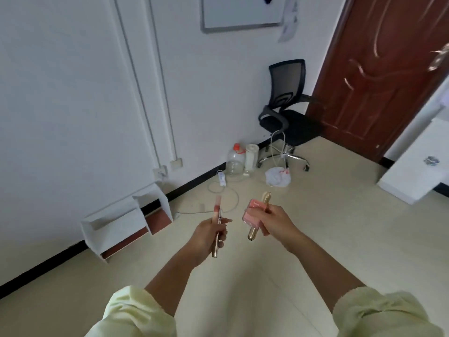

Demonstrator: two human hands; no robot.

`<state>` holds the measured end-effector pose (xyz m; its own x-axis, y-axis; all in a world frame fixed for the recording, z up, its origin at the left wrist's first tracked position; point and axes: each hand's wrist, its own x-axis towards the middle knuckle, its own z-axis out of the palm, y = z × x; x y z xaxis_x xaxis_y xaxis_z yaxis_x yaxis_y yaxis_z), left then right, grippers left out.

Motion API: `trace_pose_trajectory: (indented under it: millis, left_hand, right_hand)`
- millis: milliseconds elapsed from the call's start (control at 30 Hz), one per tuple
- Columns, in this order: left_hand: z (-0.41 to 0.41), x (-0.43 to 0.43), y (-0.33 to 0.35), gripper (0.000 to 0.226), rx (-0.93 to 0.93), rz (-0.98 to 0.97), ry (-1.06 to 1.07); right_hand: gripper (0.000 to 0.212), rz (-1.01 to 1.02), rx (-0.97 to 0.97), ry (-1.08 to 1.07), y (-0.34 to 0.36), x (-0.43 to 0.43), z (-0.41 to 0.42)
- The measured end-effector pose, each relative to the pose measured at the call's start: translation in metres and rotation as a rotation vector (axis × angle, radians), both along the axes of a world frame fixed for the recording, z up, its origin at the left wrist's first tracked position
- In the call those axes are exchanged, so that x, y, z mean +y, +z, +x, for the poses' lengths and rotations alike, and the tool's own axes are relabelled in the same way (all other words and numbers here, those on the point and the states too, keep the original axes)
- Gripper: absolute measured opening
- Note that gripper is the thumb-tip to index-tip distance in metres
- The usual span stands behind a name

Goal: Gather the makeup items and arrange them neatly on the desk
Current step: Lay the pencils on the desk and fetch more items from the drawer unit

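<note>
My left hand (211, 235) grips two slim makeup sticks: a pink lip gloss tube (216, 207) pointing up and a thin gold pencil (217, 242) running down past my palm. My right hand (275, 223) holds a pink square bottle (252, 211) together with a gold tube (263, 200) that sticks out above and below my fingers. Both hands hover in mid-air over the beige floor. A corner of a white desk (413, 171) shows at the right edge.
A white shelf unit (126, 220) lies against the left wall. A black office chair (289, 117), a clear water jug (235, 159), a white roll (251, 156), a plastic bag (277, 176) and a power strip with cables (222, 178) sit near the far wall. A brown door (379, 76) stands at the right.
</note>
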<state>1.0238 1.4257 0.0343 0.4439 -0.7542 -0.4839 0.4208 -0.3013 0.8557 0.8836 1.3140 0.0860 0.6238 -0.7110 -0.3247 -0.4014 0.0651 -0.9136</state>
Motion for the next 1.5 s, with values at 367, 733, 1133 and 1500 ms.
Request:
trace_pose_trajectory:
  millis: [367, 733, 1133, 1500]
  left_hand:
    - [-0.116, -0.287, -0.001, 0.024, 0.048, -0.011, -0.380]
    - [-0.206, -0.614, 0.012, 0.057, -0.075, 0.019, -0.628]
    - [-0.392, -0.891, 0.011, 0.034, 0.119, -0.062, -0.831]
    - [-0.562, -1.103, 0.031, 0.036, 0.183, 0.018, -0.845]
  right_hand:
    - [0.018, 0.096, -0.053, -0.469, -0.017, -0.234, -0.154]
    - [0.020, 0.147, -0.120, -0.761, -0.008, -0.509, -0.251]
    - [0.026, 0.204, -0.240, -1.027, -0.016, -0.753, -0.447]
    - [0.013, 0.261, -0.323, -1.149, -0.015, -0.946, -0.615]
